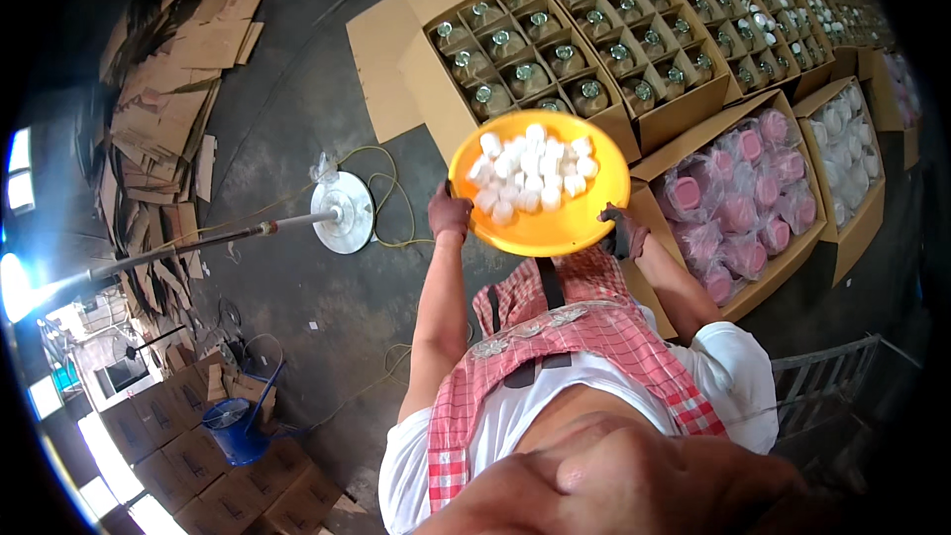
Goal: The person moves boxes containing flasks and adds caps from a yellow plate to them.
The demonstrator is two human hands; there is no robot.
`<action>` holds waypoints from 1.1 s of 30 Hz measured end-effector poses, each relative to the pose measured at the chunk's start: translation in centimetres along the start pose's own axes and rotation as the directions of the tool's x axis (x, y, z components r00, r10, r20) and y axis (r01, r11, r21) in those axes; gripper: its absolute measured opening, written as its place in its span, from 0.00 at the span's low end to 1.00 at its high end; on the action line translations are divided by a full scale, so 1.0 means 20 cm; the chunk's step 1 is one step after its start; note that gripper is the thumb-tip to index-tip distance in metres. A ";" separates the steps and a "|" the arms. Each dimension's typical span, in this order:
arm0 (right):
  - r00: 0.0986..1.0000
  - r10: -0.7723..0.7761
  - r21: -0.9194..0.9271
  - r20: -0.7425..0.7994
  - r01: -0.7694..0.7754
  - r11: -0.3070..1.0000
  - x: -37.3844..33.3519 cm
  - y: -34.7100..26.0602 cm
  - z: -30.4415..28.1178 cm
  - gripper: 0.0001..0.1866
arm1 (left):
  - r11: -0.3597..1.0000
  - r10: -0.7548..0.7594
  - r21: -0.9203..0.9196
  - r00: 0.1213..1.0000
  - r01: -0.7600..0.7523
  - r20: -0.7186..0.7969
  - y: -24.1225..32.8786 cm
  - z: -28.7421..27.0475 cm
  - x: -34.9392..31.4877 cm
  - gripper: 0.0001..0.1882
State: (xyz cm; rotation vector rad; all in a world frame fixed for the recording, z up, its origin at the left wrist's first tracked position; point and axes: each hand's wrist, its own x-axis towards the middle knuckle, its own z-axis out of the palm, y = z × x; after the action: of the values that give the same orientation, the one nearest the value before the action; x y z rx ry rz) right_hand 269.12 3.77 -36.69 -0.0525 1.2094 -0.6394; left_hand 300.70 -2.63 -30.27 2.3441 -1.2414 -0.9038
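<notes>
A round yellow basin (495, 235) is held out in front of me, tilted so its inside shows. Several small white pieces that look like bottle caps (532, 178) lie heaped in it. My left hand (451, 211), in a dark reddish glove, grips the basin's left rim. On the lower right rim, my right hand (624, 230) is closed, also in a dark glove with darker fingertips. Just beyond the basin stands an open carton of clear glass bottles (524, 77) set in cardboard dividers.
More cartons of glass bottles (644, 40) run toward the far right. Right of the basin are a carton of pink wrapped items (738, 208) and one of white items (847, 154). A fan-like stand with a round white base (344, 213), yellow cable, flattened cardboard (178, 89) and a blue watering can (238, 431) lie left.
</notes>
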 end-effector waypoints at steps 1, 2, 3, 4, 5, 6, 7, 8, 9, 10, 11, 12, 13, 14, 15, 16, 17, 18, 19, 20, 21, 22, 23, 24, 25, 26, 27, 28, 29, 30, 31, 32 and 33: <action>0.997 0.066 -0.050 0.050 -0.064 0.997 0.03 -0.09 0.09 0.13 | 0.999 -0.014 -0.032 0.999 0.012 -0.050 0.00 -0.05 0.04 0.25; 0.994 0.096 -0.042 0.056 -0.094 0.995 0.06 -0.14 0.08 0.13 | 0.999 -0.028 0.026 0.999 0.029 -0.020 0.08 -0.02 0.11 0.25; 0.998 0.046 0.110 0.032 -0.050 0.993 0.17 -0.13 0.05 0.15 | 0.995 -0.044 0.085 0.999 0.043 0.010 0.16 0.01 0.17 0.25; 0.996 0.090 0.071 0.010 -0.090 0.993 0.14 -0.19 0.13 0.16 | 0.989 -0.052 0.141 0.999 0.049 0.017 0.21 0.01 0.23 0.26; 0.991 0.130 0.023 -0.009 -0.130 0.991 0.13 -0.27 0.21 0.18 | 0.987 -0.073 0.148 0.997 0.067 0.032 0.21 0.01 0.30 0.26; 0.991 0.134 0.006 0.001 -0.134 0.991 0.20 -0.28 0.21 0.18 | 0.984 -0.091 0.155 0.995 0.082 0.050 0.18 0.01 0.37 0.26; 0.990 0.138 -0.004 0.002 -0.138 0.990 0.26 -0.25 0.18 0.18 | 0.982 -0.108 0.166 0.991 0.094 0.079 0.15 0.05 0.43 0.26; 0.989 0.148 -0.017 0.004 -0.148 0.989 0.32 -0.23 0.17 0.18 | 0.988 -0.097 0.120 0.995 0.093 0.032 0.12 0.08 0.48 0.26; 0.988 0.150 -0.004 -0.037 -0.150 0.989 0.36 -0.21 0.15 0.19 | 0.992 -0.079 0.106 0.996 0.074 0.041 0.10 0.11 0.52 0.26; 0.986 0.153 -0.003 -0.067 -0.153 0.988 0.39 -0.20 0.16 0.19 | 0.994 -0.066 0.088 0.997 0.063 0.035 0.09 0.11 0.54 0.27; 0.983 0.155 -0.001 -0.098 -0.155 0.988 0.41 -0.20 0.17 0.20 | 0.996 -0.052 0.071 0.998 0.050 0.031 0.07 0.11 0.55 0.27; 0.986 0.125 0.040 -0.110 -0.121 0.992 0.44 -0.18 0.19 0.20 | 0.996 -0.071 0.056 0.997 0.069 0.040 0.04 0.12 0.58 0.27; 0.988 0.078 0.103 -0.136 -0.064 0.993 0.46 -0.17 0.19 0.21 | 0.997 -0.062 0.046 0.996 0.059 0.067 0.07 0.14 0.62 0.27; 0.986 0.032 0.163 -0.166 -0.005 0.987 0.48 -0.15 0.19 0.21 | 0.998 -0.053 0.036 0.994 0.050 0.095 0.09 0.16 0.66 0.27; 0.991 0.052 0.174 -0.126 -0.029 0.984 0.48 -0.13 0.18 0.21 | 0.997 -0.033 0.077 0.992 0.024 0.119 0.11 0.17 0.68 0.28; 0.995 0.077 0.151 -0.071 -0.066 0.986 0.47 -0.16 0.19 0.20 | 0.995 -0.036 0.101 0.992 0.024 0.118 0.12 0.15 0.67 0.28; 0.995 0.103 0.126 -0.016 -0.101 0.987 0.45 -0.18 0.19 0.20 | 0.992 -0.038 0.126 0.992 0.023 0.118 0.13 0.14 0.67 0.29; 0.989 0.143 0.141 -0.025 -0.138 0.980 0.45 -0.20 0.21 0.17 | 0.994 -0.088 0.077 0.988 0.079 0.124 0.07 0.16 0.72 0.30; 0.993 0.102 0.224 -0.054 -0.087 0.971 0.37 -0.20 0.22 0.16 | 0.997 -0.027 0.073 0.985 0.015 0.172 0.14 0.20 0.74 0.30; 0.996 0.071 0.267 -0.060 -0.053 0.962 0.32 -0.24 0.27 0.16 | 0.998 0.007 0.054 0.983 -0.017 0.183 0.18 0.21 0.76 0.30; 0.997 0.041 0.311 -0.067 -0.018 0.950 0.29 -0.27 0.28 0.15 | 0.998 0.042 0.036 0.980 -0.050 0.195 0.24 0.22 0.78 0.30; 0.996 0.025 0.403 -0.088 0.012 0.915 0.34 -0.23 0.23 0.14 | 0.994 0.085 0.044 0.971 -0.097 0.224 0.32 0.24 0.81 0.30; 0.995 -0.010 0.411 -0.099 0.050 0.910 0.37 -0.25 0.19 0.14 | 0.988 0.126 0.051 0.960 -0.143 0.251 0.42 0.26 0.84 0.30; 0.993 -0.044 0.418 -0.112 0.087 0.904 0.40 -0.26 0.15 0.14 | 0.980 0.168 0.057 0.945 -0.191 0.280 0.53 0.29 0.86 0.29; 0.990 -0.070 0.419 -0.124 0.117 0.901 0.41 -0.29 0.11 0.14 | 0.972 0.199 0.062 0.931 -0.228 0.306 0.61 0.31 0.88 0.29; 0.996 -0.043 0.440 -0.078 0.073 0.895 0.36 -0.39 0.12 0.15 | 0.963 0.232 0.058 0.915 -0.265 0.329 0.72 0.34 0.92 0.28; 0.999 -0.017 0.458 -0.029 0.028 0.888 0.28 -0.51 0.11 0.16 | 0.970 0.210 0.050 0.925 -0.238 0.317 0.83 0.38 0.95 0.27; 1.000 0.003 0.478 0.015 -0.009 0.878 0.23 -0.61 0.08 0.16 | 0.943 0.279 0.080 0.899 -0.323 0.337 0.98 0.39 0.96 0.27; 0.998 -0.054 0.484 -0.043 0.068 0.873 0.26 -0.62 0.03 0.16 | 0.910 0.341 0.110 0.872 -0.401 0.352 1.11 0.41 0.96 0.26; 0.989 -0.108 0.483 -0.101 0.144 0.864 0.31 -0.62 -0.04 0.17 | 0.886 0.407 0.078 0.848 -0.457 0.338 1.15 0.50 1.04 0.21; 0.976 -0.157 0.484 -0.153 0.212 0.849 0.33 -0.65 -0.06 0.17 | 0.890 0.385 0.094 0.846 -0.447 0.369 1.23 0.56 1.05 0.22; 0.938 -0.074 0.406 -0.338 0.216 0.888 0.34 -0.74 -0.05 0.12 | 0.893 0.362 0.111 0.843 -0.436 0.397 1.30 0.61 1.06 0.22; 0.946 -0.044 0.455 -0.321 0.195 0.869 0.41 -0.73 -0.10 0.13 | 0.897 0.337 0.127 0.841 -0.423 0.423 1.36 0.65 1.07 0.22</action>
State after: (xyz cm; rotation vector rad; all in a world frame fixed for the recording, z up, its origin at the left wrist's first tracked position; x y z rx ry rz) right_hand 262.67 -11.70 -39.05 0.4086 1.3128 -1.0780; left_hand 284.18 -35.66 -32.80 1.9940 -1.9780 -1.1770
